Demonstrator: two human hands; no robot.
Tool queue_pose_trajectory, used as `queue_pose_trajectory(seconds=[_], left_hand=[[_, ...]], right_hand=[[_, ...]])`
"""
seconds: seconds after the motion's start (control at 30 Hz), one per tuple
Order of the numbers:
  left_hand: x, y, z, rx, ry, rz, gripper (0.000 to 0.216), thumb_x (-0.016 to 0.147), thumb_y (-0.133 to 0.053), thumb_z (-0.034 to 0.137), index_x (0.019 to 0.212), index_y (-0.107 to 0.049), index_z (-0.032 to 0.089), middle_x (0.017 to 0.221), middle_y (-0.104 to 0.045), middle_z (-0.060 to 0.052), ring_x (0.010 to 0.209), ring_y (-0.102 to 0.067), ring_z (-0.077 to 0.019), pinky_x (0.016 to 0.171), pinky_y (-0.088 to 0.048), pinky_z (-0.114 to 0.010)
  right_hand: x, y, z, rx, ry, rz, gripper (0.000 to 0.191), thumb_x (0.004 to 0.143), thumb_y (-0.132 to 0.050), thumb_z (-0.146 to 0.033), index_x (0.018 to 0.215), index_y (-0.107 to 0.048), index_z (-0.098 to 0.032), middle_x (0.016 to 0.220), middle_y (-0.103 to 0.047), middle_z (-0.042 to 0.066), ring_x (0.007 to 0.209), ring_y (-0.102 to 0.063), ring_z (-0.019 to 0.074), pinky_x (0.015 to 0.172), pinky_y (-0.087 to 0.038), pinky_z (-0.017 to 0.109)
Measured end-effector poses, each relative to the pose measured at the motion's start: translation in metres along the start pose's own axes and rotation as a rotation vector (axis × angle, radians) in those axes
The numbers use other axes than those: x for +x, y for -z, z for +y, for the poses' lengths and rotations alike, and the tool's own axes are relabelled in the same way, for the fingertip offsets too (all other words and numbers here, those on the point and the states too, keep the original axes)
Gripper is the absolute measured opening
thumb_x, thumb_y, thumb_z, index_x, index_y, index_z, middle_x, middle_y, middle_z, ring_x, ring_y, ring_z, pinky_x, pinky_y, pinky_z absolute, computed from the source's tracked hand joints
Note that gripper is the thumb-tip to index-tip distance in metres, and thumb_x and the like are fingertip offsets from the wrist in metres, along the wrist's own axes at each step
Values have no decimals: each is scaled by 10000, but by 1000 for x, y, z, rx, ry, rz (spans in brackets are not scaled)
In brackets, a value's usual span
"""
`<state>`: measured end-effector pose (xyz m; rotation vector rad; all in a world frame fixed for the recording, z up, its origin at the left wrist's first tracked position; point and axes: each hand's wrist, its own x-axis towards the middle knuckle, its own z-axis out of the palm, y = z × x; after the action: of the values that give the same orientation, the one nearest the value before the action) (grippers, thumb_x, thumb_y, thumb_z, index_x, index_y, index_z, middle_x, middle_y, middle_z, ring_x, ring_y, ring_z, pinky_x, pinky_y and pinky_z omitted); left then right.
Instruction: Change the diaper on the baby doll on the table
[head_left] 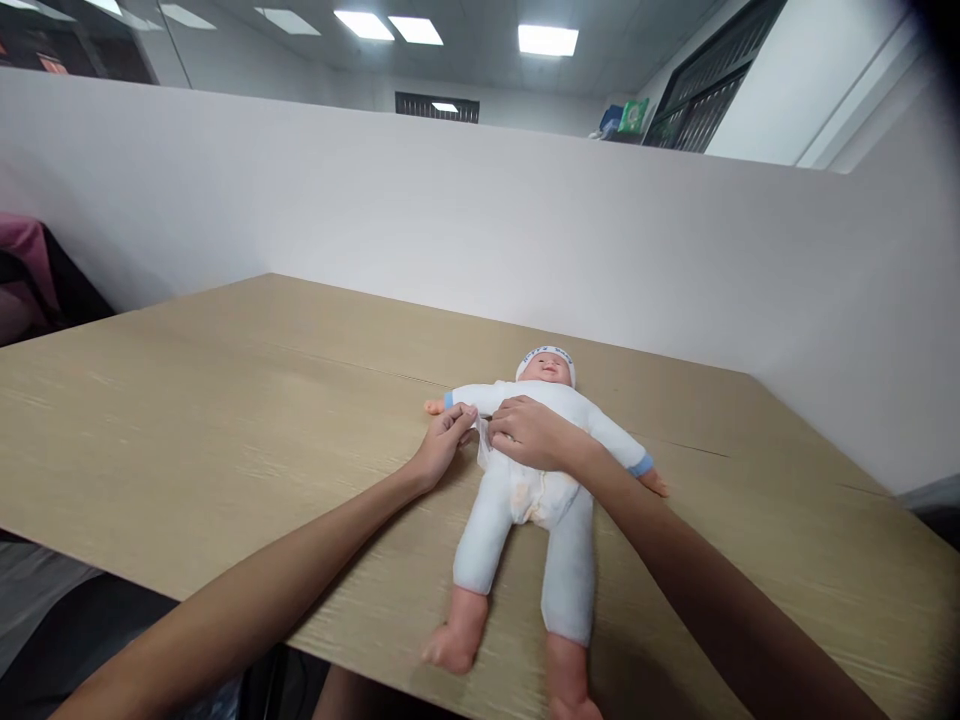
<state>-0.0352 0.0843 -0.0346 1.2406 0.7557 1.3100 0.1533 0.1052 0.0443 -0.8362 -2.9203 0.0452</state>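
A baby doll (487, 530) in a white suit with blue cuffs and a white headband lies on its back, its feet toward me. Around its hips sits a white diaper (541, 497) with pale orange marks on the front. At the doll's waist, on the left side, my left hand (448, 438) pinches the thin white edge of the diaper between thumb and fingers. My right hand (529, 432) lies across the doll's belly, its fingers curled at the same diaper edge. The right hand covers the upper front of the diaper, and its fingertips are partly hidden.
The doll rests on a wide light-brown table (225, 400). A white partition wall (450, 220) runs along the table's back. Pink and black cloth (30, 270) is at the far left, and a dark seat (82, 640) stands below the near left edge.
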Motion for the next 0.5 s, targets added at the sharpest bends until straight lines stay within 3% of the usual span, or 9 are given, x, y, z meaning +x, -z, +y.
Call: queue_pose_trajectory(seconds=[0.13,0.3,0.4,0.5], left_hand=[[1,1,1,-2,-9,-4,511,920,-675,626,742,-450,204,655,-330,60,590,-275,-112,571,-208,-279],[3,5,-3,-23,-19,-32,466,933,-679,580,763,-484,192,685,-371,50,618,-310,-113,601,-250,-275],[5,8,-6,-38,-14,-58,420,945,-665,538,779,-503,189,698,-411,40,650,-362,-122,641,-303,-273],[6,9,-7,-49,-18,-74,374,944,-650,496,781,-515,188,722,-463,25,690,-413,-137,685,-348,-279]], right_hand=[[-2,10,-4,27,15,11,279,977,-518,-176,783,-716,-214,854,-750,49,918,-644,239,997,-440,430],[-32,33,-3,166,-75,313,283,999,-499,-175,1165,-710,-264,1272,-717,61,1233,-610,267,1103,-411,463],[-49,30,4,250,-191,351,326,976,-457,-122,1176,-676,-257,1237,-724,53,1201,-623,261,1050,-449,450],[-56,12,17,343,-241,402,312,939,-444,-102,1078,-689,-236,1121,-738,50,1096,-637,256,1007,-463,439]])
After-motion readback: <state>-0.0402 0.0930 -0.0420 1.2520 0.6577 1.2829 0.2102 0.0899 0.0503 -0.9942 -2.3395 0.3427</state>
